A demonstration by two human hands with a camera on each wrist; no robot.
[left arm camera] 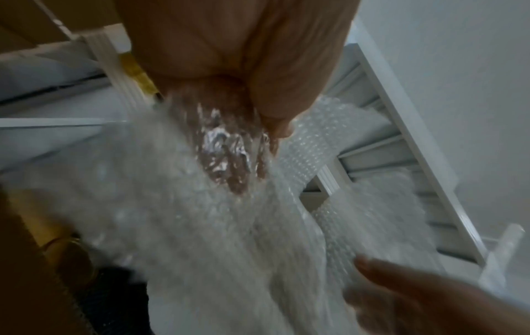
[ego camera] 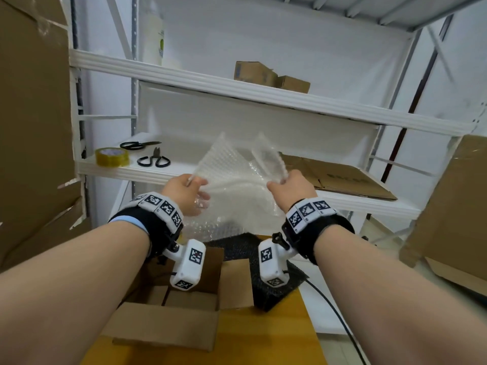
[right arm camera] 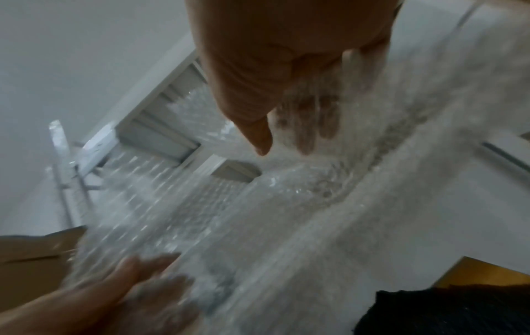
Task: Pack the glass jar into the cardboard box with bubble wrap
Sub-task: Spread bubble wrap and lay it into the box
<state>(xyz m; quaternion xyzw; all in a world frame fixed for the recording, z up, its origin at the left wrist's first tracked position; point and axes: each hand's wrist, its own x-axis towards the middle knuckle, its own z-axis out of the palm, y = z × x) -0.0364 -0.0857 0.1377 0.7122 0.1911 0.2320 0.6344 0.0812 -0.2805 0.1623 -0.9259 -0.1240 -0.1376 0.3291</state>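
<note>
A sheet of bubble wrap [ego camera: 237, 180] is held spread above the open cardboard box [ego camera: 168, 306], the left hand [ego camera: 184, 193] and right hand [ego camera: 290, 188] each clamped on an edge, apparently to open it out for wrapping. The glass jar is not clearly seen.

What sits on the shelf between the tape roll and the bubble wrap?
Two pairs of black-handled scissors lie on the white shelf between the tape roll and the bubble wrap; the head view shows it.
</note>
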